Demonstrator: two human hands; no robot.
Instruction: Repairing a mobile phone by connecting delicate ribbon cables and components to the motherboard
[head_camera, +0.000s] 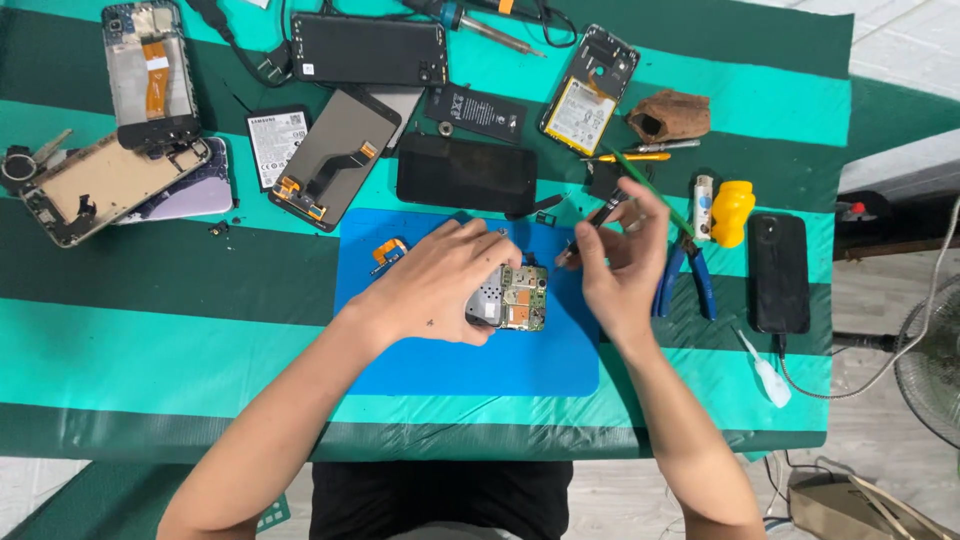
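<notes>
Head view, looking straight down at the bench. The circuit board (518, 297) is small and rectangular, green and gold with a silver metal shield on its left part; it lies near the middle of the blue work mat (470, 365), toward the upper edge. The mat sits on a table covered by a green-and-teal striped cloth (150, 340).

Left hand (440, 285) rests palm down on the mat, fingers curled over the board's left side and gripping it; the fingers hide part of the shield. Right hand (620, 260) is raised just right of the board, fingers pinched around dark tweezers (590, 225) whose tips point down-left to the board's upper right corner; whether the tips touch cannot be told.

Around: a black phone screen (466, 172) lies just above the mat. A display panel with an orange flex cable (335, 158) lies at upper left, beside a small battery (275, 145). An open phone frame (105, 190) is at far left. A phone body with a yellow-labelled battery (585, 95) is at upper right. Blue-handled pliers (690, 275) lie right of the right hand, near a yellow object (732, 212) and a black phone (778, 272). A small orange flex part (388, 252) sits on the mat's upper left, just beside the left hand
</notes>
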